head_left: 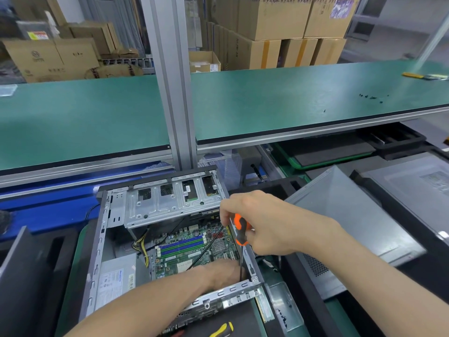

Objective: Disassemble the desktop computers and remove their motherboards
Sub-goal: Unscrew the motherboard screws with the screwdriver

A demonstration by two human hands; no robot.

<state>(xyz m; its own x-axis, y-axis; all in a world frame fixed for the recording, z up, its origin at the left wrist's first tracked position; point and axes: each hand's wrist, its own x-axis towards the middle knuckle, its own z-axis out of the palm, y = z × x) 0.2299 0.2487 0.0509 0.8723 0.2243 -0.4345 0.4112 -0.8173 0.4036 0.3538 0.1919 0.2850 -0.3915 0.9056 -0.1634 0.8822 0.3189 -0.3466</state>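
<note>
An open desktop computer case [102, 242] lies flat in front of me, its green motherboard [187, 246] with blue and green memory slots exposed. A silver drive cage [167, 203] spans the far end, and a grey power supply [116, 280] fills the near left. My right hand [262, 222] grips an orange-and-black screwdriver [239, 231], its shaft pointing down at the board's near right corner. My left hand [221, 272] reaches into the case beside the shaft and rests on the board; its fingers are mostly hidden.
A removed grey side panel [352, 222] leans to the right of the case. A yellow-handled tool [222, 329] lies at the near edge. A clear plastic tray [284, 305] holds small screws. Several loose screws [371, 96] lie on the green shelf [267, 100]. Behind it stand cardboard boxes [279, 52].
</note>
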